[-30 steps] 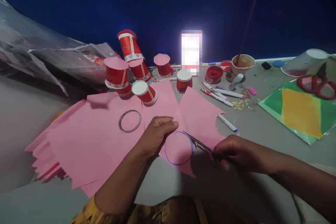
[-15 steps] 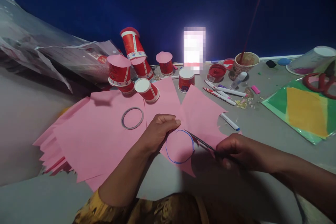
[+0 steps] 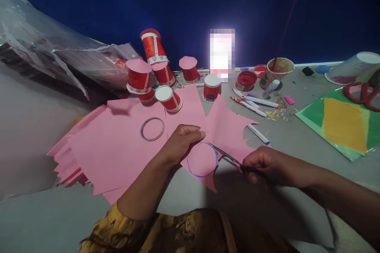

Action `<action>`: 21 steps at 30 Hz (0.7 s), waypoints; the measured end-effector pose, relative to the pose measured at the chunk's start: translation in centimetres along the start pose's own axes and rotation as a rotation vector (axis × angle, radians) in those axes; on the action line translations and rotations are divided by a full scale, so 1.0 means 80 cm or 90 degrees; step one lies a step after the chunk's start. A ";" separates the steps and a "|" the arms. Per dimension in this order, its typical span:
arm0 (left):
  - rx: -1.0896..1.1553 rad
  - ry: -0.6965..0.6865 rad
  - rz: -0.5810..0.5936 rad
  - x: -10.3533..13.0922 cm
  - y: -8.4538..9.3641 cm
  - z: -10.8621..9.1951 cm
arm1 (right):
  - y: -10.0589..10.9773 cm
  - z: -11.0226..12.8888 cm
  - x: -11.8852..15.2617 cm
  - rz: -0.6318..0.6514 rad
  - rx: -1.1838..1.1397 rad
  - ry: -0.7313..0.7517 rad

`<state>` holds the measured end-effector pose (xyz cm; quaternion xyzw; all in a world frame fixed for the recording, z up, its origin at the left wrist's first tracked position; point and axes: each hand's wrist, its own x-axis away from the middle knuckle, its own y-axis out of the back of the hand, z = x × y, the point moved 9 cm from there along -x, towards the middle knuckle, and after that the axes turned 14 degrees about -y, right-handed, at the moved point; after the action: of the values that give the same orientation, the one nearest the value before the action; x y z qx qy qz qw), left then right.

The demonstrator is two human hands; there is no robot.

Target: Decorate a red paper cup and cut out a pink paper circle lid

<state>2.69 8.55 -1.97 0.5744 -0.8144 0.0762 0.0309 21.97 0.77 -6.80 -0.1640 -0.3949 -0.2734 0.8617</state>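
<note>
My left hand pinches the upper left edge of a pink paper sheet, thumb on top. A blue hand-drawn circle marks that sheet. My right hand is closed round the handles of dark scissors. Their blades point to the upper left and lie at the circle's upper right edge, on the paper. To the right of the circle the paper has been cut away, with jagged edges. The scissors' handles are mostly hidden by my fingers.
Pink sheets bearing a grey ring spread to the left. Red paper cups, several with pink tops, stand behind. Markers, a red paint pot and a stained cup lie right of centre. Red-handled scissors rest on a green packet.
The whole view has shifted slightly, so the cups and sheets sit a little further right. Both hands keep their grips, and the scissors stay by the circle's upper right edge.
</note>
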 end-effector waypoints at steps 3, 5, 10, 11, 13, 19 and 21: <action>0.005 0.006 -0.001 0.001 -0.001 0.001 | 0.000 0.003 0.003 -0.002 0.001 -0.012; 0.006 0.005 -0.002 0.001 -0.002 0.000 | 0.000 0.006 0.004 -0.004 0.006 -0.008; 0.009 0.002 0.006 0.001 -0.007 0.000 | 0.000 0.000 0.001 -0.002 0.018 0.000; 0.010 0.002 0.010 0.001 -0.008 0.000 | 0.000 0.000 0.000 0.003 0.015 0.001; 0.010 0.001 0.014 0.001 -0.009 0.001 | -0.002 0.000 -0.001 0.016 0.003 0.005; 0.009 0.000 0.034 0.001 -0.011 0.003 | -0.002 0.003 0.001 0.018 -0.012 -0.010; 0.007 -0.003 0.038 0.000 -0.011 0.003 | -0.002 0.000 0.000 0.020 -0.005 -0.015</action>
<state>3.53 8.26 -2.11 0.5502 -0.8309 0.0803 0.0233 21.91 0.65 -6.80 -0.1765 -0.4011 -0.2591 0.8607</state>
